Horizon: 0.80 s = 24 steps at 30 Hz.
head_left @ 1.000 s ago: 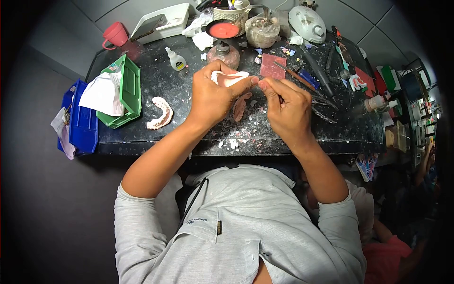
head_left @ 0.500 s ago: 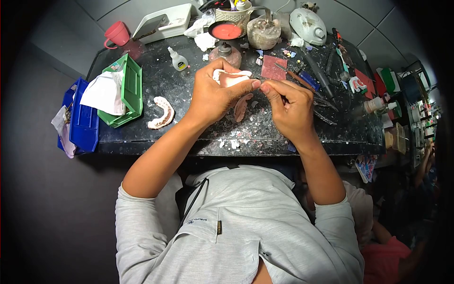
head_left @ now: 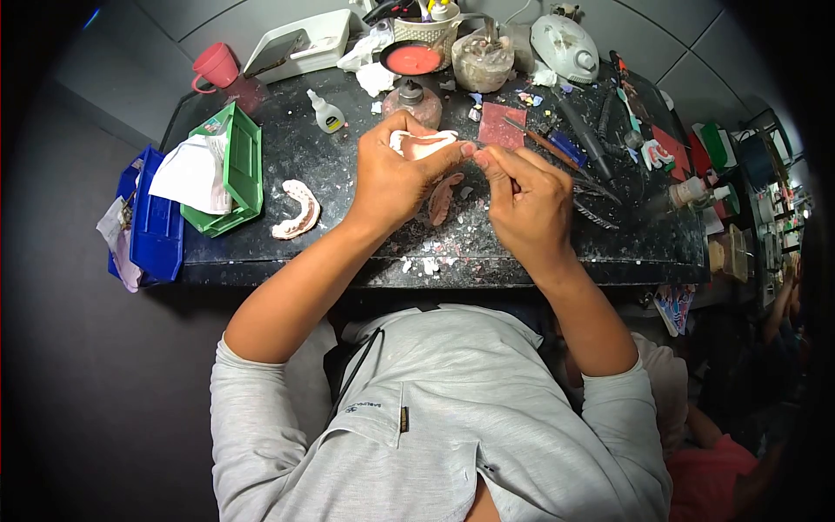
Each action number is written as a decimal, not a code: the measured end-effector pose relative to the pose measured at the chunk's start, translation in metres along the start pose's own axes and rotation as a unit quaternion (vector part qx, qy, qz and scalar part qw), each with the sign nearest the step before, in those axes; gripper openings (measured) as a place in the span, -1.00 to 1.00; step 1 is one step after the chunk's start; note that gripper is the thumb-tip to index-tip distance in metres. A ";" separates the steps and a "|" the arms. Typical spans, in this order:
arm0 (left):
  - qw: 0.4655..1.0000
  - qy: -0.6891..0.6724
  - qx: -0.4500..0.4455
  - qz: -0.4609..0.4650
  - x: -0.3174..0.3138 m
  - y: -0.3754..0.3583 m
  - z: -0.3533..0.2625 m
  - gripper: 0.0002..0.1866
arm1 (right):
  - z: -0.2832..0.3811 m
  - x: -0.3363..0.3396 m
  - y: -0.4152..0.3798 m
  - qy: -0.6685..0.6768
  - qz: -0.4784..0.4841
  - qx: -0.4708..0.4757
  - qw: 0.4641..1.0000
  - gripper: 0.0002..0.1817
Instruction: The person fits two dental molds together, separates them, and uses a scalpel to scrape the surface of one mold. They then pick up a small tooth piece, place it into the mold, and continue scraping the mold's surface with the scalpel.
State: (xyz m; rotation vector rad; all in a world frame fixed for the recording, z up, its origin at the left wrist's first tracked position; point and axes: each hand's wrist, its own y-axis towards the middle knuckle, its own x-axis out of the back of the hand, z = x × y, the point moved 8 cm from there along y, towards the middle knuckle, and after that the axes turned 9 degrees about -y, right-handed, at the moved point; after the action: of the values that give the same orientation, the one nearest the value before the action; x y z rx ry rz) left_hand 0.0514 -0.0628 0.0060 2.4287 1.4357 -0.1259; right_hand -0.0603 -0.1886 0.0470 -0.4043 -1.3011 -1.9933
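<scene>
Wrapped round a white and pink dental cast (head_left: 421,146), my left hand (head_left: 393,174) holds it above the dark table. The fingers of my right hand (head_left: 529,190) are pinched together beside the left thumb, at the right side of the cast; what they grip is too small to name. Below the hands a pink arch-shaped piece (head_left: 444,200) lies on the table among white crumbs. Another horseshoe-shaped cast (head_left: 298,210) rests further left. Just behind my left hand stands a glass burner jar (head_left: 412,102).
Green (head_left: 245,174) and blue (head_left: 156,228) bins sit at the left. A small white bottle (head_left: 326,112), a pan of red wax (head_left: 413,59) and a plaster-covered bowl (head_left: 483,63) are further back. Tools and a red wax sheet (head_left: 502,125) lie right. A person in pink (head_left: 715,474) is at lower right.
My right hand has shifted slightly left, closer to the cast. My left hand still holds the cast, nearly in the same place.
</scene>
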 end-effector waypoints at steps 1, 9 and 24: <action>1.000 0.013 0.004 -0.004 0.000 0.000 0.001 -0.69 | 0.000 0.000 0.000 -0.002 0.000 -0.002 1.000 -0.82; 0.996 -0.058 0.066 0.024 0.000 -0.001 0.002 -0.71 | -0.007 -0.003 0.006 0.095 0.041 -0.011 0.995 -0.80; 0.997 -0.040 0.056 -0.022 -0.003 -0.002 0.003 -0.69 | -0.006 -0.001 0.005 0.034 0.028 -0.033 0.999 -0.82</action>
State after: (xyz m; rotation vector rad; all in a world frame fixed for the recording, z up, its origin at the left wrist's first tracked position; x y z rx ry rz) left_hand 0.0483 -0.0655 0.0034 2.4500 1.4837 -0.3172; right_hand -0.0552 -0.1942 0.0469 -0.3968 -1.1729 -1.9907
